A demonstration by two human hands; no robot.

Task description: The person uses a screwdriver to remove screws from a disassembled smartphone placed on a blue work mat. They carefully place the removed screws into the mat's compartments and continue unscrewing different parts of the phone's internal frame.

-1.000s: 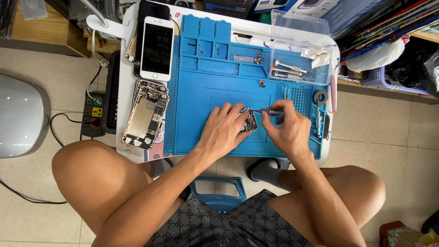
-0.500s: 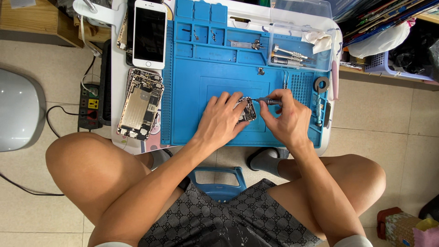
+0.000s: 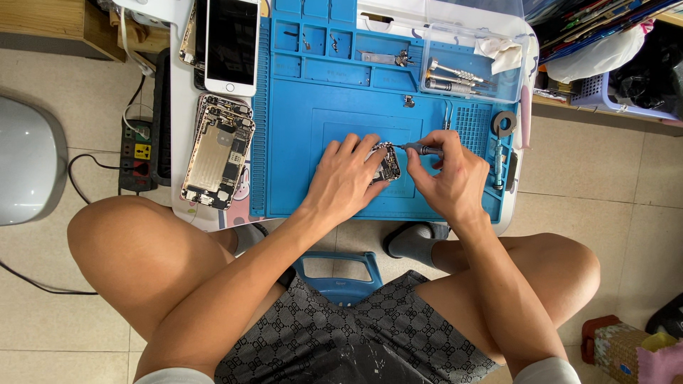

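Head view shows that we have barely shifted: our left hand (image 3: 348, 178) still pins the small circuit board (image 3: 388, 165) on the blue mat (image 3: 299, 142), our right hand (image 3: 448, 174) still pinching the screwdriver (image 3: 420, 148) against it.

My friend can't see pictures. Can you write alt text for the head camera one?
A left hand steadies a small circuit board on a blue repair mat while the right hand holds a screwdriver to it. An opened phone body lies left.
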